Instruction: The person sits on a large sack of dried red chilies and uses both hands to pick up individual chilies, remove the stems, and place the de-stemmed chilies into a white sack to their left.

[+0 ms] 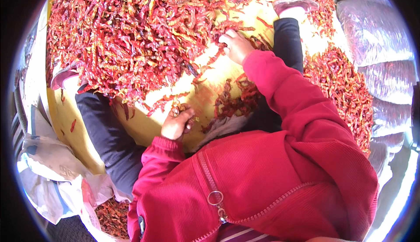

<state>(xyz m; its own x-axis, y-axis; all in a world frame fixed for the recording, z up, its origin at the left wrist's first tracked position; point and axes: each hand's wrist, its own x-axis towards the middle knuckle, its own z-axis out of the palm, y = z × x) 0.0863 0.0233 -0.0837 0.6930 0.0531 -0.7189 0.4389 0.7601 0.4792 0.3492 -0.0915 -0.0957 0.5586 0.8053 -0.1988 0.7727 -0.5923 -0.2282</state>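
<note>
Dried red chilli peppers (137, 38) lie in a broad heap over a yellow sheet (154, 130) in front of me. My left hand (178, 120), low and left of centre, is closed around a small bunch of yellowish-brown stems or chillies that stick out between the fingers. Farther forward and to the right, my right hand (237, 46) reaches to the heap's edge with bent fingers touching chillies; its fingertips are partly hidden, so a hold cannot be told. A smaller, darker pile of chillies (234, 102) lies between my legs, close to my body.
My legs stretch out on both sides of the sheet. More chillies (341, 94) are heaped beyond my right leg. Filled clear plastic bags (377, 35) line the right side. At lower left stands an open white sack (88, 215) with chillies inside.
</note>
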